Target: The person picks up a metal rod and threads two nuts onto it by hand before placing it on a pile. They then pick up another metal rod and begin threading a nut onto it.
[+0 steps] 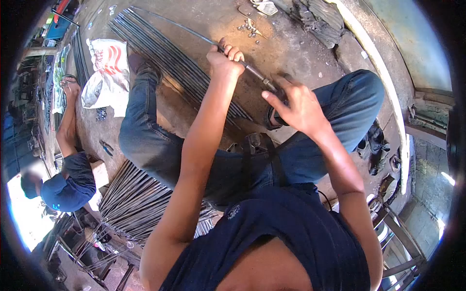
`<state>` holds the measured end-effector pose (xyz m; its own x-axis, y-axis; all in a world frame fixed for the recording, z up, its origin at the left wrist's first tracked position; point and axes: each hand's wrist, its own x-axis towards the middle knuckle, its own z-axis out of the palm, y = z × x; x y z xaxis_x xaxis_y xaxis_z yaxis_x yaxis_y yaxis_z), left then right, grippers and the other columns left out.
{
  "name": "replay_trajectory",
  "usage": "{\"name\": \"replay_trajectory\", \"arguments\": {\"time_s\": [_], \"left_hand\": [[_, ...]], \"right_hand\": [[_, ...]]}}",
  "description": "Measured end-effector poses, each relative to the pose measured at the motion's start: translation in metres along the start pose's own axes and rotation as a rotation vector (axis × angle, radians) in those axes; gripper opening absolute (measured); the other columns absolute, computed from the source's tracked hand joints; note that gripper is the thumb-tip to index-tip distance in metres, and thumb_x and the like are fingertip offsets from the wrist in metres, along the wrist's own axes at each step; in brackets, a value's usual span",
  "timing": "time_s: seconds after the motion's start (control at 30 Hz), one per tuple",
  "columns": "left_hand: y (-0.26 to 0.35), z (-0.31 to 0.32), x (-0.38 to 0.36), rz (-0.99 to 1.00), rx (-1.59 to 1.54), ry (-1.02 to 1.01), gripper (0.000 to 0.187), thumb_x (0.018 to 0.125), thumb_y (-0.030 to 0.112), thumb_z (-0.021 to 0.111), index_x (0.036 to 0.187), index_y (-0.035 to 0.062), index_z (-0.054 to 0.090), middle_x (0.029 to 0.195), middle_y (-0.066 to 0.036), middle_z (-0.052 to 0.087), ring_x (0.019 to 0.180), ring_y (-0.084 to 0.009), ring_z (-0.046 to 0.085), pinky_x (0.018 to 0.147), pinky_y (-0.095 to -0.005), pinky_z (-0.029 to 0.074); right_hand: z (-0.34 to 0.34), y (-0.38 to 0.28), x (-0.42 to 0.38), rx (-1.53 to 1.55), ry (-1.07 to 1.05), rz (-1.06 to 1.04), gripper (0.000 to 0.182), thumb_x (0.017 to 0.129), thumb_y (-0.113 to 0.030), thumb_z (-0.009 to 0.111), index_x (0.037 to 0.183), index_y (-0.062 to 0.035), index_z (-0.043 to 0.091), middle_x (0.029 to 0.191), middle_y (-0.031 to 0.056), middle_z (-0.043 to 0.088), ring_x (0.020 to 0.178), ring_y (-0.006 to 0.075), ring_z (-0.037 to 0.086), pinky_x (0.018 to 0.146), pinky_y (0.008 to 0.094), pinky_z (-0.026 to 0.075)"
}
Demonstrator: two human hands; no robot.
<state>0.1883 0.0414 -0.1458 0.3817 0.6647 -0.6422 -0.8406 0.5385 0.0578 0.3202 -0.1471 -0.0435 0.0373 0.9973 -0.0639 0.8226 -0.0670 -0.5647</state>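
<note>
Your left hand (pixel 224 57) is clenched tight round a long thin metal rod (pixel 184 28), up in the top middle of the frame, knuckles over it. The rod arcs away to the upper left and runs down right into a darker fitting (pixel 257 75) at its near end. Your right hand (pixel 298 104) sits just right of centre, fingers spread and curled at that end of the fitting; whether they are really pinching it or only touching, I cannot tell from this angle.

Here's the worry: that rod is bowed. If your left grip slips, I'd judge it could spring back and whip toward your forearm or your knee (pixel 359 92). Your right fingertips are close against the joint too, so a sudden twist might nip them.

Under the rod lies a row of straight rods (pixel 170 58) on the concrete floor (pixel 291 43), and another bundle (pixel 136 199) fans out at lower left. Rolling stock near your feet could skid if kicked.

Containers: a white printed sack (pixel 108 72) lies at upper left, slumped, contents hidden. Small loose metal bits (pixel 248 29) are scattered at top centre, in no container. Another person (pixel 70 179) crouches at the left edge.
</note>
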Motion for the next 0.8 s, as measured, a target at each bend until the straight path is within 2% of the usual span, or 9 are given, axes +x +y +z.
{"name": "replay_trajectory", "arguments": {"time_s": [0.17,0.23,0.27,0.3,0.37,0.4,0.57,0.67,0.8], "left_hand": [[0.005,0.007,-0.005,-0.007,-0.065,-0.058,0.043,0.099,0.042,0.029,0.083,0.0114,0.056,0.054,0.004,0.034,0.038,-0.0103,0.025,0.037,-0.0243,0.019],[0.008,0.004,-0.005,-0.025,-0.070,-0.059,0.042,0.099,0.041,0.030,0.085,0.0116,0.056,0.054,0.004,0.033,0.038,-0.0102,0.025,0.037,-0.0243,0.019],[0.006,0.002,-0.004,-0.020,-0.049,-0.049,0.041,0.099,0.041,0.030,0.085,0.0117,0.056,0.054,0.004,0.033,0.038,-0.0102,0.025,0.037,-0.0244,0.019],[0.005,0.001,-0.004,-0.018,-0.027,-0.040,0.040,0.099,0.040,0.030,0.086,0.0119,0.056,0.054,0.004,0.033,0.038,-0.0102,0.024,0.037,-0.0244,0.019],[0.003,0.003,-0.002,-0.011,-0.033,-0.045,0.039,0.099,0.040,0.031,0.086,0.0120,0.056,0.054,0.004,0.033,0.038,-0.0103,0.024,0.037,-0.0245,0.019],[0.003,0.004,-0.003,0.004,-0.040,-0.046,0.039,0.099,0.039,0.031,0.086,0.0120,0.056,0.054,0.004,0.033,0.038,-0.0104,0.024,0.037,-0.0245,0.019],[0.005,0.006,-0.006,-0.010,-0.031,-0.035,0.039,0.099,0.039,0.031,0.085,0.0120,0.055,0.054,0.004,0.033,0.038,-0.0105,0.024,0.037,-0.0249,0.020],[0.002,0.004,-0.007,-0.003,-0.028,-0.005,0.040,0.099,0.040,0.030,0.085,0.0121,0.056,0.053,0.004,0.033,0.039,-0.0105,0.024,0.038,-0.0252,0.020],[0.002,0.004,-0.005,-0.001,-0.021,-0.027,0.041,0.099,0.041,0.030,0.085,0.0126,0.056,0.053,0.003,0.033,0.039,-0.0107,0.025,0.038,-0.0256,0.019]], "right_hand": [[-0.001,-0.002,0.002,-0.087,-0.026,-0.140,0.055,0.089,-0.035,0.064,0.133,-0.0048,0.052,0.108,0.0253,0.060,0.092,0.0425,0.063,0.077,0.0476,0.052],[0.013,0.008,-0.001,0.075,0.137,-0.194,0.054,0.087,-0.034,0.065,0.132,-0.0060,0.053,0.103,0.0243,0.060,0.091,0.0438,0.061,0.079,0.0474,0.051],[0.010,0.018,0.005,0.171,-0.097,-0.098,0.051,0.085,-0.032,0.067,0.126,-0.0039,0.055,0.099,0.0230,0.060,0.091,0.0443,0.060,0.082,0.0469,0.050],[0.011,0.017,0.003,0.170,-0.099,-0.096,0.051,0.085,-0.032,0.067,0.126,-0.0039,0.055,0.099,0.0230,0.060,0.091,0.0443,0.060,0.082,0.0469,0.050],[0.017,0.012,0.001,0.177,0.129,-0.023,0.041,0.082,-0.024,0.071,0.115,-0.0022,0.059,0.102,0.0202,0.060,0.093,0.0429,0.060,0.083,0.0464,0.050],[0.018,0.002,0.004,0.195,0.331,-0.211,0.033,0.080,-0.013,0.072,0.108,-0.0019,0.061,0.104,0.0179,0.059,0.093,0.0402,0.061,0.081,0.0451,0.051],[0.040,0.016,0.013,0.092,0.396,-0.385,0.029,0.077,-0.002,0.069,0.105,-0.0034,0.062,0.104,0.0168,0.058,0.091,0.0353,0.062,0.078,0.0422,0.052],[0.037,0.010,0.016,0.305,0.295,-0.055,0.027,0.076,-0.002,0.070,0.102,-0.0035,0.062,0.101,0.0163,0.059,0.088,0.0360,0.062,0.076,0.0423,0.053],[0.046,0.011,0.021,0.154,0.455,-0.293,0.024,0.077,-0.005,0.072,0.099,-0.0026,0.062,0.096,0.0162,0.060,0.079,0.0369,0.063,0.072,0.0417,0.054]]}}
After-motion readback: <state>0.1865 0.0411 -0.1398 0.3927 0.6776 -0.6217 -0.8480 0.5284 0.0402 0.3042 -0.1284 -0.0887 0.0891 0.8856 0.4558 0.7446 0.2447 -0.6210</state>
